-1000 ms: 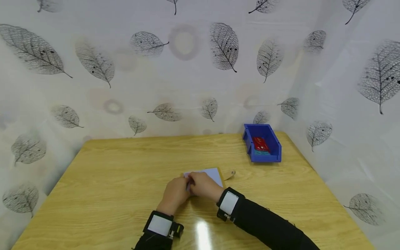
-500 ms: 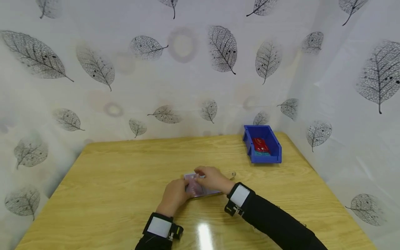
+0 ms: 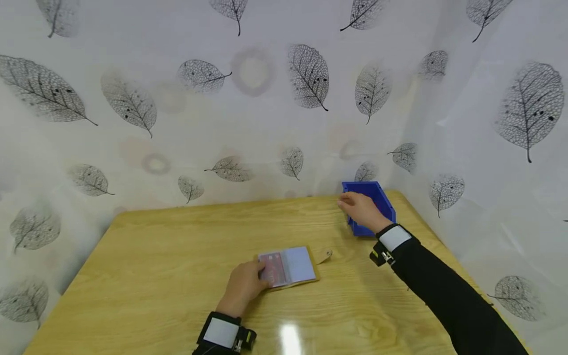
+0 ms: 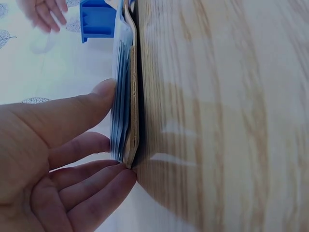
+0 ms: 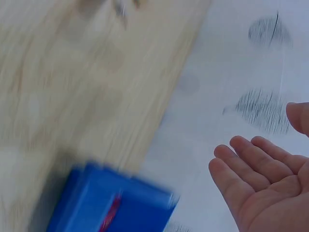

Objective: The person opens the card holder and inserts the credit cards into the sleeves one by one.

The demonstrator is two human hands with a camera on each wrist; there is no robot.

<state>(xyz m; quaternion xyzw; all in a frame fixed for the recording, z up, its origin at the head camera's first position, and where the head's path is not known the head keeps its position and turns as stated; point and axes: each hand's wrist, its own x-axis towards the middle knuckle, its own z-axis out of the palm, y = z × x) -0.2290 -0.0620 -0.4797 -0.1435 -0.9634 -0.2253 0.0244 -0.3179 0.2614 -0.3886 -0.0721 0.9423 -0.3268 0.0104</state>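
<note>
An open card holder [image 3: 293, 265] with clear plastic sleeves and a tan cover lies on the table; a pinkish card [image 3: 272, 268] shows in its left sleeve. My left hand [image 3: 245, 283] holds its left edge. In the left wrist view, the thumb [image 4: 104, 92] lies on the stacked sleeves [image 4: 121, 101] and the fingers meet the spread edge. My right hand [image 3: 361, 211] is raised at the blue bin [image 3: 385, 207], hiding much of it. Seen from the right wrist, this hand's fingers [image 5: 246, 169] are loosely extended with nothing in them, and something red [image 5: 110, 212] shows inside the bin.
The wooden table [image 3: 177, 246] meets a leaf-patterned sheet [image 3: 262, 118] at its back and sides. A strap with a snap [image 3: 327, 254] sticks out from the card holder's right side.
My right hand has left the card holder and moved right and away to the blue bin. The pinkish card now lies flat in the left sleeve. My left hand has stayed at the holder's edge.
</note>
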